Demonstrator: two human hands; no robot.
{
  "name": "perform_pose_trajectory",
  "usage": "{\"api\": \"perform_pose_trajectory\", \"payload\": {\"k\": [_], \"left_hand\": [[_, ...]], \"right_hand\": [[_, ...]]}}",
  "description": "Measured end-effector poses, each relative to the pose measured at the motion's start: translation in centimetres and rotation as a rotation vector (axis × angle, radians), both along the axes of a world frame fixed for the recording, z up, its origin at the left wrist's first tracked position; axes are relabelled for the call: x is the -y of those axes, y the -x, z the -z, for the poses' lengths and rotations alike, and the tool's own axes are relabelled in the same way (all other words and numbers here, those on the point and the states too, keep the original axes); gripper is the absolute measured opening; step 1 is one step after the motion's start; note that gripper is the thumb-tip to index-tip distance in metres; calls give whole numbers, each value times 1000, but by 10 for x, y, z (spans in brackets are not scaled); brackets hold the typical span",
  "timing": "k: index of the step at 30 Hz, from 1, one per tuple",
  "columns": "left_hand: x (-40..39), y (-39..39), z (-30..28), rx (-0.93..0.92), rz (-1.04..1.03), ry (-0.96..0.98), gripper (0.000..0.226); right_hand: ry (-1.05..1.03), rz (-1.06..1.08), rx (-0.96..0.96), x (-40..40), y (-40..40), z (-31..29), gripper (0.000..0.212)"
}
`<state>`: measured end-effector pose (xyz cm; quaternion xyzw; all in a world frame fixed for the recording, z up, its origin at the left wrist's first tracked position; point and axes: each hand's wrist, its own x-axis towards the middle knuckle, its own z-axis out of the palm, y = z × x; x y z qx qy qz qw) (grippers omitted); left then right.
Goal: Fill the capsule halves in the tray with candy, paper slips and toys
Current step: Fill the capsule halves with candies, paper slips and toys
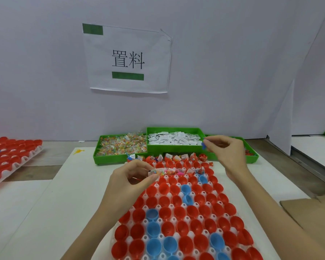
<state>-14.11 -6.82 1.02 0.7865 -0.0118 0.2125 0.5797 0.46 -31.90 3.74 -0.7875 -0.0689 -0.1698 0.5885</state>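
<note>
Capsule halves (pixel 178 212) fill the near tray; left hand (pixel 131 177) pinches a candy packet (pixel 158 172), right hand (pixel 225 149) pinches a blue toy (pixel 203 145).

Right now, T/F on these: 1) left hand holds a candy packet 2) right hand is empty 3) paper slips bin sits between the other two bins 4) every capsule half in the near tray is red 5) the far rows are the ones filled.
1. True. The left hand pinches a clear candy packet over the tray.
2. False. The right hand pinches a small blue toy at its fingertips.
3. True. The paper slips bin stands between the candy bin and the toy bin.
4. False. Most are red capsule halves, but several blue capsule halves sit among them.
5. True. Only the far rows hold fillings; the near ones look empty.
</note>
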Motion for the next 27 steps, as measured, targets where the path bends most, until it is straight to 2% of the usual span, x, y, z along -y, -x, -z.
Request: {"api": "perform_pose_trajectory", "payload": {"k": [3, 6, 9, 18, 27], "left_hand": [[1, 1, -2, -6, 10, 2, 18], [3, 4, -5, 27, 89, 5, 17], [4, 6, -6, 81, 173, -34, 19], [-2, 5, -6, 100, 197, -91, 16], [2, 8, -13, 86, 212, -17, 18]], "right_hand": [[-88, -290, -43, -20, 52, -7, 14], [72, -442, -13, -41, 84, -10, 12], [208, -485, 41, -54, 100, -6, 12], [281, -437, 163, -52, 115, 6, 16], [188, -573, 76, -45, 110, 3, 14]]}}
